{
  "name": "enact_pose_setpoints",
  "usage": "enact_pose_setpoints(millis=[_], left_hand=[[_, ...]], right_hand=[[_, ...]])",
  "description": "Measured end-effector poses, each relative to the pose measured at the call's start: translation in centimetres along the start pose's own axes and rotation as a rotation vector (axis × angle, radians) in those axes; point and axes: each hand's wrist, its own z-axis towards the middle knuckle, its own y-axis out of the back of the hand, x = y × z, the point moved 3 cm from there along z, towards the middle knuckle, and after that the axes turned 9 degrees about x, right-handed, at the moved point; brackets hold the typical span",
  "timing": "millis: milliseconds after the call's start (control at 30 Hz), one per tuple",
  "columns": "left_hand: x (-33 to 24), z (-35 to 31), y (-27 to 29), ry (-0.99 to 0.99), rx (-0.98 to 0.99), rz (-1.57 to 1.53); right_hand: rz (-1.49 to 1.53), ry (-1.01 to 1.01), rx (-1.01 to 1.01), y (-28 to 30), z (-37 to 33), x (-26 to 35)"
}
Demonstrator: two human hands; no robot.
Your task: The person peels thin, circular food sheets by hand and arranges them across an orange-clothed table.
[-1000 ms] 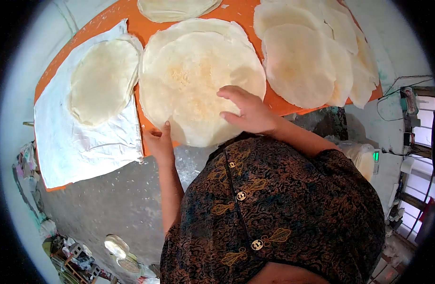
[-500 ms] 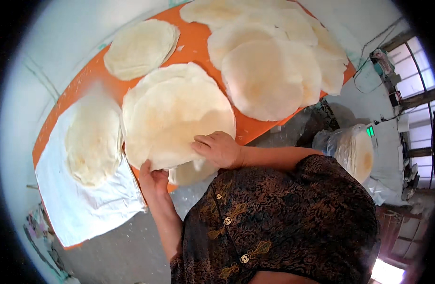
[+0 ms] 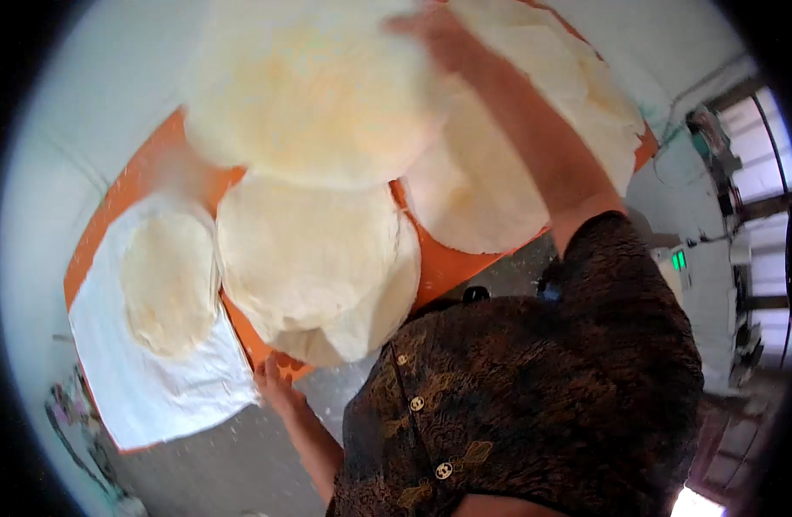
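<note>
A large, thin round flatbread is lifted over the far part of the orange table, blurred by motion. My right hand is at its far right edge, gripping it with the arm stretched forward; the fingertips are smeared. Below it, a stack of flatbreads lies in front of me, its near edge drooping past the table edge. My left hand rests by the near table edge, left of that stack, with its fingers apart and nothing in them.
To the left, a smaller flatbread pile sits on a white cloth. More flatbreads overlap across the right side of the orange table. Shelving and windows stand at the far right.
My right hand has swung forward and away, carrying the top flatbread off the middle stack. My left hand has let go and dropped back toward the near table edge.
</note>
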Motion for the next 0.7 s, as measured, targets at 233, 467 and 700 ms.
enact_pose_setpoints(millis=[233,467,700], left_hand=[[1.8,-0.9,-2.7,-0.138,0.035,-0.07],[0.3,0.0,-6.5,-0.176,-0.003,0.127],[0.7,2.5,-7.7,0.24,0.132,-0.35]], right_hand=[[0.402,-0.852,-0.304,-0.9,-8.2,-16.1],[0.555,-0.437,0.004,-16.5,-10.4,-2.9],[0.473,-0.684,0.399,-22.1,-5.7,3.0]])
